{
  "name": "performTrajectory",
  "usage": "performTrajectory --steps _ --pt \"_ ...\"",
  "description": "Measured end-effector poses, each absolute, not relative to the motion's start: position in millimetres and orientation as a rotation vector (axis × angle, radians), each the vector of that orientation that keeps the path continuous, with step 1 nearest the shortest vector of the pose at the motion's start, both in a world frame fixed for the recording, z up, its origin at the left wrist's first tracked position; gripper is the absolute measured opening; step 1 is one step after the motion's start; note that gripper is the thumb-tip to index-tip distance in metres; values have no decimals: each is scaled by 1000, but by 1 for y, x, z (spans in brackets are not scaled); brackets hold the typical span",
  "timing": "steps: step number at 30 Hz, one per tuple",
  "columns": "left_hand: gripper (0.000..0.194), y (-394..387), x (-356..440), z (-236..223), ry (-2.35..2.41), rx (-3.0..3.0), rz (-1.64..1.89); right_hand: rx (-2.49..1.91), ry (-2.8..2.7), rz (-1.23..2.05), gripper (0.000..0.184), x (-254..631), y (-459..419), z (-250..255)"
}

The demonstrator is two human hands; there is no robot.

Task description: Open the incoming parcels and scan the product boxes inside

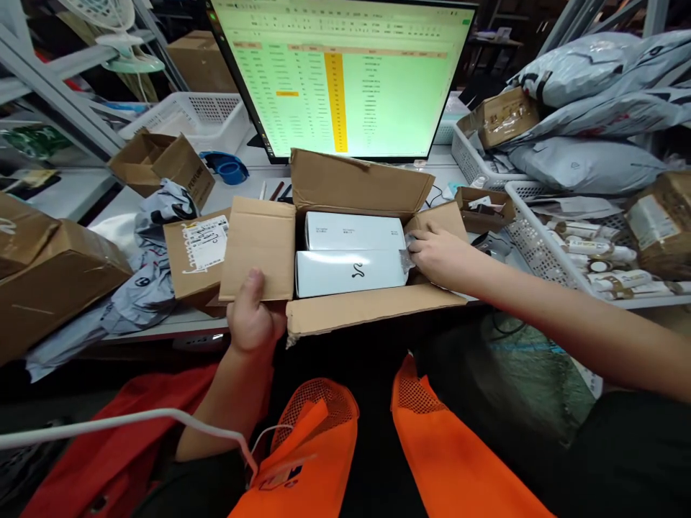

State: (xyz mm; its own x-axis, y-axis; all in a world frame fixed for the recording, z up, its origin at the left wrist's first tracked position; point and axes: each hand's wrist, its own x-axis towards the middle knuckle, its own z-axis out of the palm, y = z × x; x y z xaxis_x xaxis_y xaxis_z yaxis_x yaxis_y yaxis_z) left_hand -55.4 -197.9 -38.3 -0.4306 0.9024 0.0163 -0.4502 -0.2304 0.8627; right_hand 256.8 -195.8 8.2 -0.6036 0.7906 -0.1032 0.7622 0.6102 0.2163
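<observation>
An open cardboard box (378,306) is tilted toward me at the desk's front edge, flaps spread. Inside lie two white boxes side by side, the nearer white box (329,277) bearing a dark squiggle logo and the farther white box (353,230) with small print. My left hand (253,316) grips the cardboard box at its left end, thumb over the left flap and fingers hidden beneath. My right hand (435,252) reaches into the right end, its fingers closed on a piece of clear plastic (406,260) beside the white boxes.
A monitor (345,79) showing a spreadsheet stands behind the box. On the left are a taped carton (54,280), a labelled carton (202,248), crumpled mailer bags (145,288) and a blue tape roll (232,170). White baskets (545,248) holding tubes and parcels line the right.
</observation>
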Motion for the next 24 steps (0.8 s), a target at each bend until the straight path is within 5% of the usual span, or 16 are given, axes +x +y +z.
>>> performTrajectory --steps 5,16,21,24 --pt "31 -174 -73 -59 1045 633 1808 1149 2750 65 22 259 -183 12" --pt "45 -156 -79 -82 917 752 1662 2044 3277 -194 20 291 -173 23" --pt "39 -162 -99 -28 727 1242 2232 2481 3395 -667 48 310 -151 28" --pt "32 -151 -72 37 721 1861 1786 2563 3425 -590 55 307 -137 34"
